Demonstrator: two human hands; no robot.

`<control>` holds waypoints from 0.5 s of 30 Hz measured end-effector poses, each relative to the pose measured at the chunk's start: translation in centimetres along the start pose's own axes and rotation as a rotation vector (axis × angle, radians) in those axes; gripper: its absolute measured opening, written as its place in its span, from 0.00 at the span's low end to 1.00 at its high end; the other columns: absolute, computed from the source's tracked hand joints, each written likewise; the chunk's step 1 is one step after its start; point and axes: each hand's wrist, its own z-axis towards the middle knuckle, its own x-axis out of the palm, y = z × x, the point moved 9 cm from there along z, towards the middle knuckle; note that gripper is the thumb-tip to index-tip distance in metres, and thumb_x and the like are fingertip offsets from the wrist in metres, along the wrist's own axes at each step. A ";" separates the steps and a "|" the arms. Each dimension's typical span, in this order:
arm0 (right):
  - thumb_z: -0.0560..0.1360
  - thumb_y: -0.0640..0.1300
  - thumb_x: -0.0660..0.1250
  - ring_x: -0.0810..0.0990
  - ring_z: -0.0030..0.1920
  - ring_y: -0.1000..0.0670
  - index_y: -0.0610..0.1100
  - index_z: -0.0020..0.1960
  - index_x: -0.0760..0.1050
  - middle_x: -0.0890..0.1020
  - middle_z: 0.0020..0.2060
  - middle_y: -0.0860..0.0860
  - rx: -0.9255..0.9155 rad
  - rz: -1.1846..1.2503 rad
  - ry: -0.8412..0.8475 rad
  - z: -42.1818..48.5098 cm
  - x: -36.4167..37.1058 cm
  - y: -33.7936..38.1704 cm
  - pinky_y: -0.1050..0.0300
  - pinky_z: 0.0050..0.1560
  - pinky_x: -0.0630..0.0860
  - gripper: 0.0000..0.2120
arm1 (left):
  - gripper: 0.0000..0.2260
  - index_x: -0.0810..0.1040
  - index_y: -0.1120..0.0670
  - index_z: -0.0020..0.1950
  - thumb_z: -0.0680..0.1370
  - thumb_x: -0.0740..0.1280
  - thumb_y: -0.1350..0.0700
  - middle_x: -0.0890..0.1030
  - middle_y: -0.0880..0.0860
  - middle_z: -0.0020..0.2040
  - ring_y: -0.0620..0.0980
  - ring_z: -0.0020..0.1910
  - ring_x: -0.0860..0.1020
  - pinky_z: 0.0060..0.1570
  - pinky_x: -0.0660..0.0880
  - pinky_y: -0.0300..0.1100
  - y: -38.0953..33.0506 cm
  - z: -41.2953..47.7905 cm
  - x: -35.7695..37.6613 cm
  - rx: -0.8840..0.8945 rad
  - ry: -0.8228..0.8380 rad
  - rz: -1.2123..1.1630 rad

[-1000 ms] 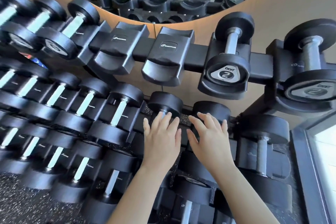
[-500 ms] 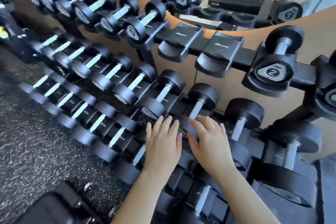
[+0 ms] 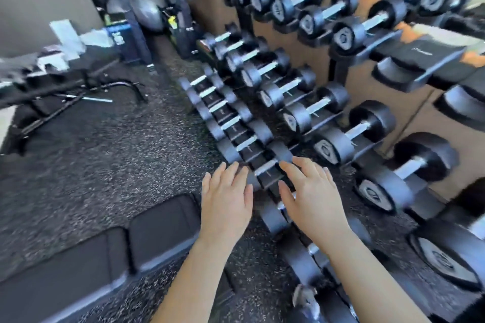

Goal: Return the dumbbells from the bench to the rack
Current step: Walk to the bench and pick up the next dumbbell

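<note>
**Empty hands over the lowest row, pinch and trip risks ahead**

Head view: The likeliest mishap, as I judge it, is a pinched finger. The dumbbells (image 3: pixel 354 134) sit packed head to head along all three tiers of the rack (image 3: pixel 338 71), and both hands are spread right above the bottom row. If a weight rolls in its seat, or one is set down beside another, fingertips could be caught between the heads.

A second risk is the padded bench (image 3: pixel 162 228). It lies low on the speckled floor (image 3: pixel 91 152) just beside the left forearm, so a turn with a heavy load could end in a stumble against it.

A third is a wrong slot. Two empty cradles (image 3: pixel 409 60) show on the top tier, and the markings on the weights are too blurred to read.

The left hand (image 3: pixel 225 199) is flat, fingers straight and slightly fanned, palm down, holding nothing. The right hand (image 3: pixel 312 199) is the same, fingers extended and apart, with nothing in its grasp. Between them shows the bright handle (image 3: pixel 265 166) of a bottom-row dumbbell. Blur hides whether either hand touches it or merely hovers. Every dumbbell I can make out rests on the rack.
</note>
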 end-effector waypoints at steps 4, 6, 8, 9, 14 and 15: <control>0.67 0.39 0.71 0.80 0.51 0.37 0.40 0.54 0.78 0.81 0.51 0.40 -0.086 0.041 0.042 1.6 2.5 2.7 0.36 0.52 0.74 0.15 | 0.17 0.71 0.54 0.66 0.78 0.60 0.52 0.71 0.53 0.68 0.55 0.69 0.64 0.68 0.56 0.55 2.9 0.6 -0.8 -0.058 -0.036 -0.001; 0.68 0.39 0.70 0.80 0.51 0.37 0.40 0.54 0.78 0.81 0.51 0.40 -0.104 0.056 0.068 3.0 3.9 3.2 0.37 0.53 0.73 0.15 | 0.16 0.72 0.56 0.64 0.77 0.62 0.54 0.73 0.54 0.66 0.56 0.68 0.67 0.67 0.59 0.56 4.0 1.7 -0.7 -0.080 -0.059 -0.007; 0.69 0.40 0.70 0.79 0.53 0.37 0.39 0.55 0.78 0.80 0.52 0.39 -0.106 0.065 0.093 4.8 5.4 3.2 0.37 0.55 0.72 0.15 | 0.16 0.72 0.56 0.64 0.77 0.62 0.54 0.73 0.54 0.66 0.56 0.68 0.67 0.66 0.59 0.57 5.2 3.3 -0.3 -0.097 -0.062 0.012; 0.70 0.40 0.69 0.79 0.53 0.37 0.39 0.56 0.77 0.80 0.53 0.39 -0.113 0.068 0.104 6.0 6.2 3.1 0.36 0.56 0.72 0.15 | 0.16 0.72 0.55 0.64 0.77 0.61 0.53 0.73 0.54 0.66 0.56 0.68 0.67 0.67 0.59 0.56 5.8 4.3 0.0 -0.107 -0.062 0.023; 0.73 0.43 0.65 0.76 0.58 0.38 0.41 0.60 0.75 0.78 0.58 0.41 -0.171 0.078 0.174 13.4 10.1 3.5 0.37 0.61 0.68 0.16 | 0.18 0.69 0.55 0.66 0.78 0.59 0.52 0.71 0.53 0.68 0.55 0.69 0.64 0.68 0.56 0.55 9.3 11.3 1.0 -0.191 -0.087 0.065; 0.73 0.43 0.65 0.75 0.58 0.38 0.41 0.60 0.75 0.77 0.58 0.41 -0.183 0.088 0.175 15.0 10.6 3.5 0.37 0.61 0.68 0.16 | 0.18 0.69 0.55 0.66 0.78 0.59 0.52 0.71 0.53 0.68 0.55 0.69 0.64 0.68 0.56 0.55 9.7 12.9 1.0 -0.197 -0.095 0.073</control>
